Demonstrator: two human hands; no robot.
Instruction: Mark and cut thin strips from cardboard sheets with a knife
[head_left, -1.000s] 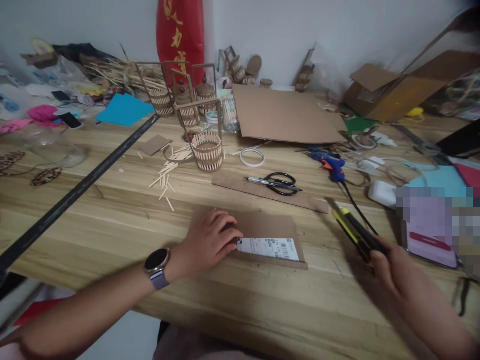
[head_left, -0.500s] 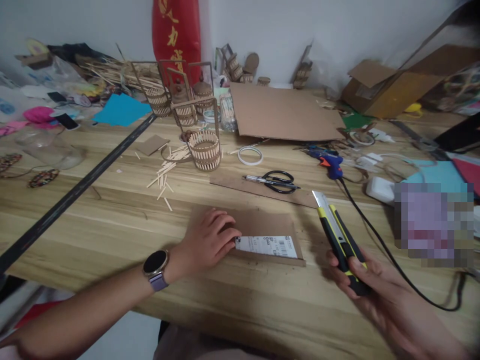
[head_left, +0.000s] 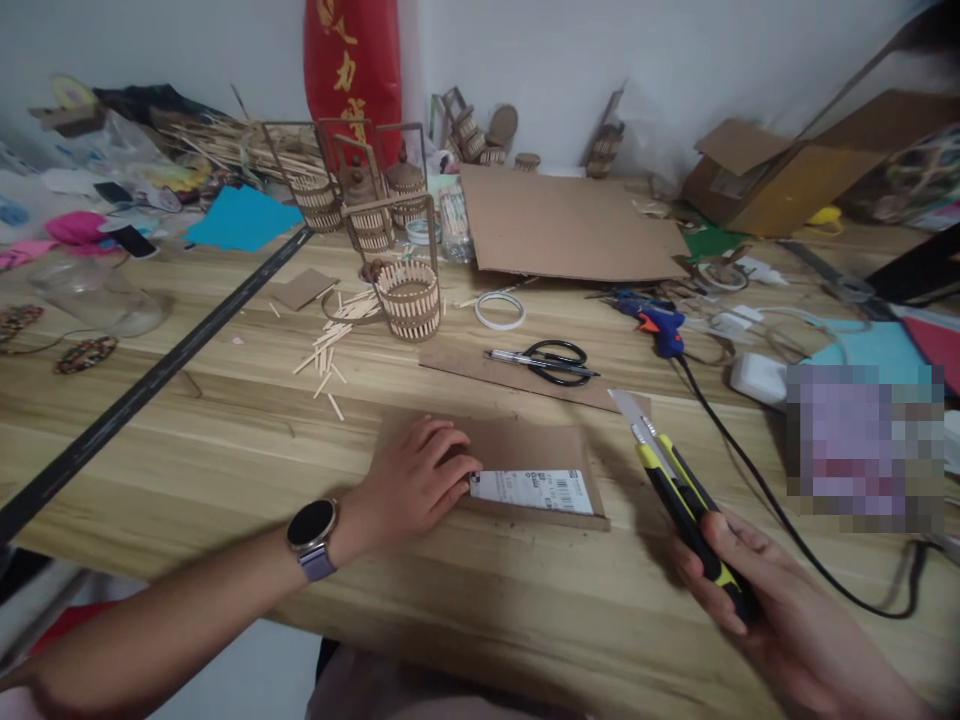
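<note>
My left hand, with a watch on the wrist, lies with fingers spread on a piece of cardboard. A white printed label is stuck to that cardboard, just right of my fingertips. Raised to the right of the cardboard, my right hand grips a yellow and black utility knife. Its blade is out and points up and left, apart from the cardboard. The thumb rests along the top of the handle.
Black scissors and a pen lie on a cardboard strip. Behind them are a tape ring, a slatted basket, loose sticks and a large cardboard sheet. A blue glue gun trails its cord at right.
My right hand has moved slightly right and down with the utility knife, which now tilts further left. More of its blade shows. My left hand and the cardboard have stayed put.
</note>
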